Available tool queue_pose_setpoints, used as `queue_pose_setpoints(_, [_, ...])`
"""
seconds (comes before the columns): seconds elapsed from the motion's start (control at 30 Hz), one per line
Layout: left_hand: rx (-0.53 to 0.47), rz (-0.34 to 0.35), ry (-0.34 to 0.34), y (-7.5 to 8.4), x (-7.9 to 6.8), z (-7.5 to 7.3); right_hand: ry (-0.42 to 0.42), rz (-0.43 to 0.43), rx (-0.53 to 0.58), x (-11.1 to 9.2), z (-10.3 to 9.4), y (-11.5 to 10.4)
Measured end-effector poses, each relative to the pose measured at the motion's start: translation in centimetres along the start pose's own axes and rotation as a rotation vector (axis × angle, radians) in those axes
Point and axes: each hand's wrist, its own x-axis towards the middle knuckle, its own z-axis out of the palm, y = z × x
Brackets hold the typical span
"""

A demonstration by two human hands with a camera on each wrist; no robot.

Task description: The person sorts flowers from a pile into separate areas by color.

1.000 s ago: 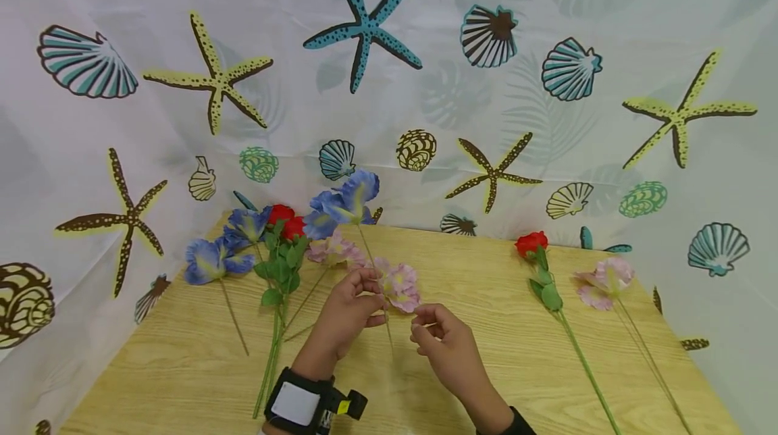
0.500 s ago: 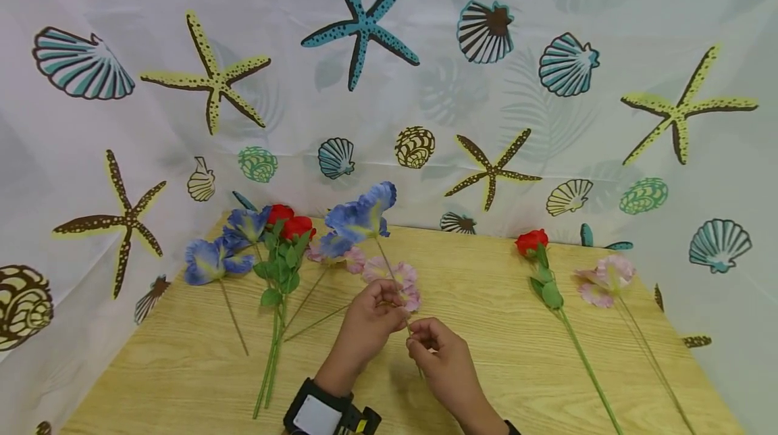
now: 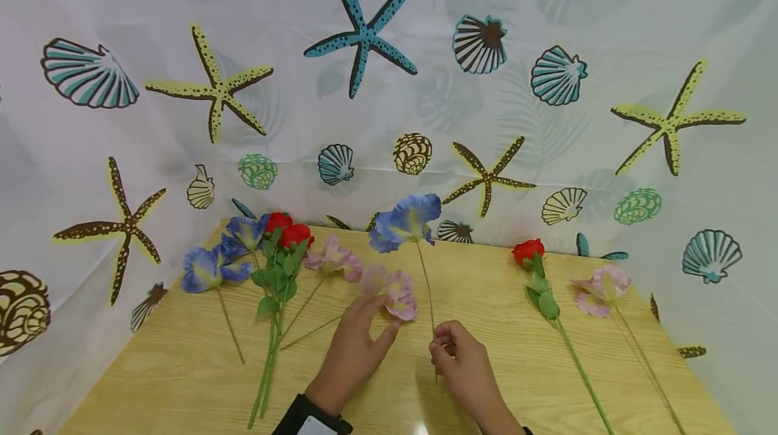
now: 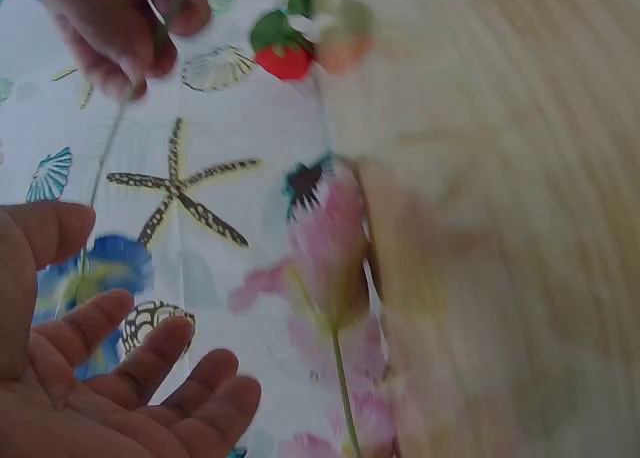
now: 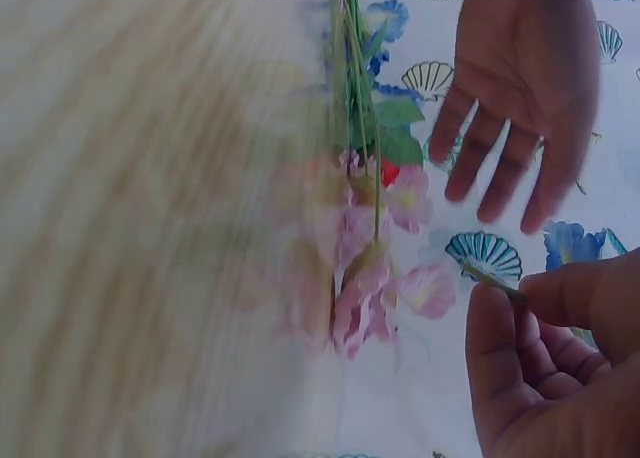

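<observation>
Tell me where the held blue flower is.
In the head view, the blue flower is near the middle, held from below in the right hand's fingers, with a pink bloom at its lower left.

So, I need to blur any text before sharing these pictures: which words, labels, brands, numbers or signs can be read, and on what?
No text can be read in any view.
Cloth: printed starfish, shells and leaves, no letters.
Table: wood grain only.
Blue flower: no tag or print seen.
Strap: its white patch is cut off by the picture's edge; no lettering shows.
</observation>
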Motion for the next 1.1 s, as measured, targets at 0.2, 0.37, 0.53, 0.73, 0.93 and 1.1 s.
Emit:
queue_pose_setpoints(0.2, [0.271,0.064,-0.044,-1.7,-0.5,-1.9,0.050,0.101,-0.020,0.1,-2.0,1.5])
queue_pose_setpoints(0.37, [0.475,0.081,-0.030,-3.1,-0.7,-3.7,0.063,0.174,-0.082,0.3,-4.1,3.3])
queue_pose_setpoints(0.53, [0.592,0.079,-0.025,-5.1,-0.8,-5.1,0.064,0.174,-0.194,0.4,-6.5,4.6])
queue_pose_setpoints(0.73, [0.625,0.022,-0.014,-7.6,-0.9,-7.0,0.032,0.119,-0.389,0.8,-9.3,5.7])
queue_pose_setpoints(0.93, [0.617,-0.041,0.002,-8.9,-0.9,-9.1,-0.002,0.079,-0.536,1.5,-10.9,6.9])
queue_pose_setpoints(1.1, [0.607,-0.110,-0.023,-10.4,-0.8,-11.0,-0.050,0.033,-0.604,1.7,-11.3,7.6])
